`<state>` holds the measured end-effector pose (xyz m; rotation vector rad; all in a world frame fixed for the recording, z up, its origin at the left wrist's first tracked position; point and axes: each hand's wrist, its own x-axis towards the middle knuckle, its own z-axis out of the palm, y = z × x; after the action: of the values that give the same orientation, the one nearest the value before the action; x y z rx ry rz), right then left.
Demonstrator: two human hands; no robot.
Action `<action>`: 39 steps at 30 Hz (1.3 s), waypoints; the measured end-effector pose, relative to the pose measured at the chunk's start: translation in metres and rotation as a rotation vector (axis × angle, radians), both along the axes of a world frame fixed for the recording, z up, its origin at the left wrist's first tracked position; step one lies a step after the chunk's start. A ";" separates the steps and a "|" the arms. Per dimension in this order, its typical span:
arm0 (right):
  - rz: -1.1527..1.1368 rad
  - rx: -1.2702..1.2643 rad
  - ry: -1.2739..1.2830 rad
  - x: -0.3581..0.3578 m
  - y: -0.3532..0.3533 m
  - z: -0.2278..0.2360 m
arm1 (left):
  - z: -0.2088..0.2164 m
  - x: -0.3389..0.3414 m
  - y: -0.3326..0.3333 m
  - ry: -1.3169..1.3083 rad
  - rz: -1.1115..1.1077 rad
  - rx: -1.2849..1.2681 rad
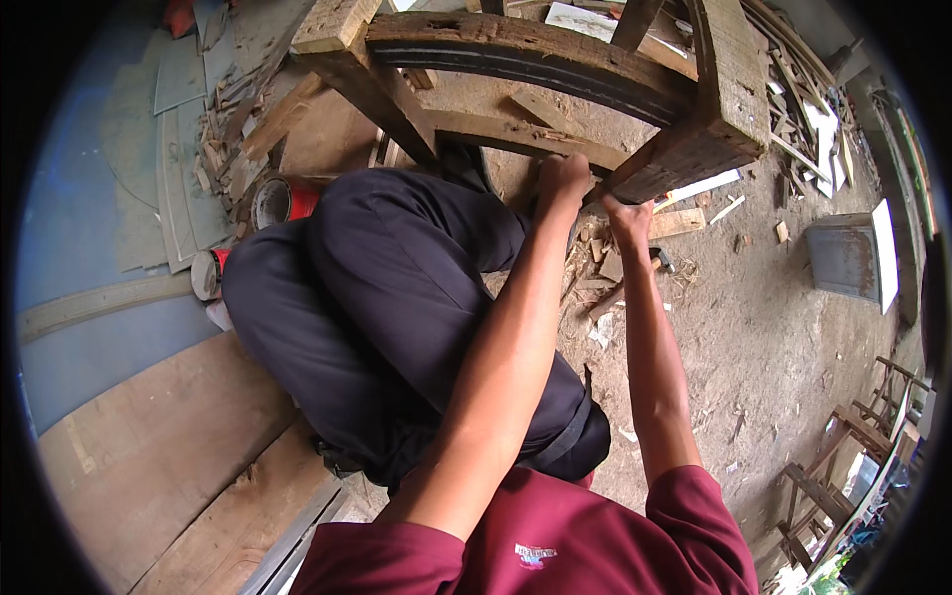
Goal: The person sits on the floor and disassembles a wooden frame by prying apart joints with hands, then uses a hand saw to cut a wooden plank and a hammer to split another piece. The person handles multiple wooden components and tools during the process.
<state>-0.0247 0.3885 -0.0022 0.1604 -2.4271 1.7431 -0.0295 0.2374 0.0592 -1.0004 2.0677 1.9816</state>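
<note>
A rough wooden frame point(535, 50) with thick legs and cross rails stands in front of me. My left hand point(563, 182) is closed in a fist beside its lower rail point(521, 134); what it holds, if anything, is hidden. My right hand point(630, 220) is at the bottom of the near right leg point(659, 164), its fingers curled against the wood and partly hidden behind it. On the floor, partly covered by my right forearm, lies a hammer point(661, 261) with a wooden handle.
Wood offcuts point(607, 266) and shavings litter the floor by my hands. Red cans point(288, 201) stand left of my bent knees. Wooden boards point(169, 446) lie at lower left. A grey box-like object point(848, 258) stands at right, with scrap wood point(818, 139) piled beyond.
</note>
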 end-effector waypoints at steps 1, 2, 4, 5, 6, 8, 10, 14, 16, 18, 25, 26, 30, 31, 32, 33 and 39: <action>-0.019 -0.017 -0.025 0.000 0.005 -0.001 | 0.005 0.009 0.012 -0.069 -0.005 0.021; -0.038 -0.034 -0.049 0.000 0.010 -0.002 | 0.012 0.012 0.020 -0.080 -0.004 0.083; -0.053 -0.055 -0.053 0.002 0.007 0.001 | 0.016 0.017 0.025 -0.098 0.023 0.196; -0.062 -0.065 -0.055 0.002 0.006 0.002 | 0.019 0.017 0.026 -0.098 0.015 0.203; -0.042 -0.092 -0.060 0.001 0.006 0.001 | 0.018 0.016 0.028 -0.095 0.006 0.210; -0.005 -0.145 -0.070 0.000 0.007 -0.002 | 0.016 0.013 0.030 -0.097 0.022 0.245; 0.018 -0.127 -0.062 0.001 0.004 0.003 | 0.008 0.011 0.028 -0.113 0.081 0.294; 0.042 -0.107 -0.028 -0.003 0.011 -0.002 | -0.001 0.004 0.025 -0.036 0.000 0.385; 0.034 -0.143 -0.057 0.000 0.005 0.003 | -0.008 0.000 0.020 0.012 -0.050 0.333; 0.034 -0.166 -0.078 0.002 0.001 0.007 | -0.012 -0.003 0.013 0.022 -0.083 0.305; 0.015 -0.087 -0.085 -0.001 0.006 0.003 | -0.007 -0.006 0.018 0.082 -0.059 0.338; 0.037 -0.093 -0.090 -0.001 0.004 0.005 | -0.006 -0.006 0.017 0.079 -0.049 0.339; 0.038 -0.111 -0.089 -0.003 0.006 -0.004 | 0.001 -0.003 0.015 0.095 -0.081 0.232; 0.025 -0.117 -0.083 -0.002 0.007 -0.007 | 0.006 -0.001 0.017 0.103 -0.106 0.177; 0.012 -0.124 -0.077 -0.002 0.009 -0.010 | 0.011 0.002 0.020 0.167 -0.100 0.173; 0.006 -0.116 -0.085 -0.003 0.010 -0.013 | 0.015 0.005 0.023 0.232 -0.091 0.165; -0.004 -0.096 -0.061 -0.007 0.012 -0.027 | 0.008 0.001 0.020 0.181 -0.196 -0.039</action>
<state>-0.0321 0.4002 -0.0295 0.0929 -2.3766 1.8847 -0.0289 0.2570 0.0676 -0.6148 2.2056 2.0034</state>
